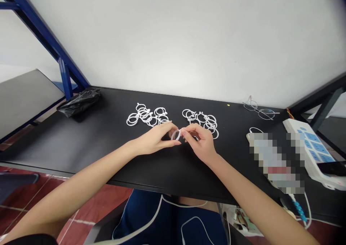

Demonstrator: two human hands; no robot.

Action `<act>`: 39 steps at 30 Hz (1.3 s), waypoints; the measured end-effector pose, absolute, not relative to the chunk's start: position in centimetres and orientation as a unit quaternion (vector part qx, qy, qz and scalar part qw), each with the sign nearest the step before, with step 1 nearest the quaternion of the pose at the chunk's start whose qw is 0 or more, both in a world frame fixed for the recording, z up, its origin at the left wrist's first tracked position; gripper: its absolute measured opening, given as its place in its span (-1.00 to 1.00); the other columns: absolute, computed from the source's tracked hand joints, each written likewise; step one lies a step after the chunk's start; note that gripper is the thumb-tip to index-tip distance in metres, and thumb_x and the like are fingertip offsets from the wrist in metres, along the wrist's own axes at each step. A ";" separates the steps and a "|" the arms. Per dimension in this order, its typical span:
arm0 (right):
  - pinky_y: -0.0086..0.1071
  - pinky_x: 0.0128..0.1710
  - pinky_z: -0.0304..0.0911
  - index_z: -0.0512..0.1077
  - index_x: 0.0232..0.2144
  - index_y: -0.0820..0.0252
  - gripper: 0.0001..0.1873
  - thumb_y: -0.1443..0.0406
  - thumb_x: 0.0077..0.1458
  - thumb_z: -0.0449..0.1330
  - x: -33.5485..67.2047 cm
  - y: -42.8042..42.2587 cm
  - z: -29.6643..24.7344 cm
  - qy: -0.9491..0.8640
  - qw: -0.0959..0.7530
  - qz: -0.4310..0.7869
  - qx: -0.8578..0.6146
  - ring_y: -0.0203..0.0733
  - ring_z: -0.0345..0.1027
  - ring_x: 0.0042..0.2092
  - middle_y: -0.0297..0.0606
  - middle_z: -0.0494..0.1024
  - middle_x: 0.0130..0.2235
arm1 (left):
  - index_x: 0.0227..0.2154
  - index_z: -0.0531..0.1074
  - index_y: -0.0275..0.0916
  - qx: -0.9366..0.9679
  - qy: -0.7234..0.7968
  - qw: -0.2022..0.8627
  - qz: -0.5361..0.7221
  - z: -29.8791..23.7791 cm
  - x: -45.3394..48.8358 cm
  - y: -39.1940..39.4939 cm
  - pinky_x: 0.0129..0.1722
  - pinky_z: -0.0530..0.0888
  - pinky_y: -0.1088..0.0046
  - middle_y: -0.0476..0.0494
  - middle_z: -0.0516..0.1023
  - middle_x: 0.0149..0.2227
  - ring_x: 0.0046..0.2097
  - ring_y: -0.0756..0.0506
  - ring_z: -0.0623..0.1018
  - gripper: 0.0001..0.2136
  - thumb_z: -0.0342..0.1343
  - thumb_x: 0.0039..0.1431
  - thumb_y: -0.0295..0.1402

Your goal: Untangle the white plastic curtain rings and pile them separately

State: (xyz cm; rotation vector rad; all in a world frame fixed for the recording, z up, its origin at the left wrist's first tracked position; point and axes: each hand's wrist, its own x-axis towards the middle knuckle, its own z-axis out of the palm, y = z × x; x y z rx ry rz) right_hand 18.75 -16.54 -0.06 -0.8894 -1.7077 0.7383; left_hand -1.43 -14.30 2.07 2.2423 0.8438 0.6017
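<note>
Between my two hands, just above the black table, is a white plastic ring [176,134]. My left hand [159,137] grips the ring's left side between thumb and fingers. My right hand [199,139] pinches its upper right part with thumb and forefinger; the other fingers are curled and partly hidden. Beyond my left hand lies a loose pile of similar white rings [144,113], some with small knobs or tabs. A second pile of white rings [207,120] lies just behind my right hand, which covers part of it.
On the black table [108,140], a crumpled black plastic bag [79,102] lies at the far left. At right are eyeglasses [261,109], a blurred-out phone [273,162] with a cable, and a white power strip [313,147]. A white wall [173,39] stands behind.
</note>
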 end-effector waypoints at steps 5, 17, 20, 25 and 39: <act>-0.40 -0.42 0.44 0.45 -0.36 0.11 -0.91 0.26 0.19 0.18 18.6 -16.7 0.0 -0.705 0.518 0.303 -0.377 -0.27 0.46 -0.38 -0.31 0.55 -0.37 | -0.17 0.35 -0.23 0.856 0.322 0.328 0.236 2.0 -1.5 -14.2 -0.27 0.35 0.45 -0.05 0.38 -0.30 -0.28 -0.02 0.39 -0.72 0.10 0.24 -0.11; -0.34 -0.36 0.45 0.46 -0.35 0.10 -0.88 0.21 0.19 0.18 18.5 -16.8 0.2 -0.702 0.509 0.298 -0.399 -0.25 0.45 -0.38 -0.30 0.55 -0.37 | -0.14 0.35 -0.24 0.864 0.319 0.307 0.238 2.0 -1.4 -14.2 -0.26 0.36 0.44 -0.07 0.40 -0.28 -0.27 -0.03 0.40 -0.72 0.06 0.27 -0.12; -0.36 -0.36 0.42 0.45 -0.35 0.10 -0.91 0.23 0.18 0.20 18.5 -16.7 0.3 -0.704 0.510 0.286 -0.404 -0.25 0.45 -0.35 -0.31 0.55 -0.37 | -0.10 0.35 -0.25 0.868 0.320 0.295 0.240 2.0 -1.5 -14.2 -0.26 0.37 0.44 -0.09 0.40 -0.26 -0.25 -0.04 0.40 -0.70 0.04 0.28 -0.12; -0.25 -0.13 0.41 0.38 -0.12 0.09 -0.80 0.23 0.19 0.18 19.0 -16.1 0.3 -0.662 0.552 0.243 -0.445 -0.16 0.48 -0.14 -0.25 0.56 -0.22 | -0.11 0.37 -0.28 0.888 0.330 0.192 0.256 1.8 -1.7 -13.8 -0.17 0.34 0.35 -0.07 0.37 -0.38 -0.28 -0.07 0.37 -0.72 0.00 0.31 -0.17; 0.21 0.23 -0.03 0.43 -0.03 0.14 -0.67 0.20 0.16 0.14 19.8 -14.7 -2.0 -0.746 0.347 0.056 -0.566 0.23 0.07 0.28 -0.08 0.44 0.13 | -0.28 0.41 -0.26 0.881 0.384 0.095 0.258 0.8 -1.9 -13.1 -0.15 0.36 0.29 -0.12 0.42 -0.32 -0.25 -0.12 0.41 -0.69 0.16 0.16 -0.08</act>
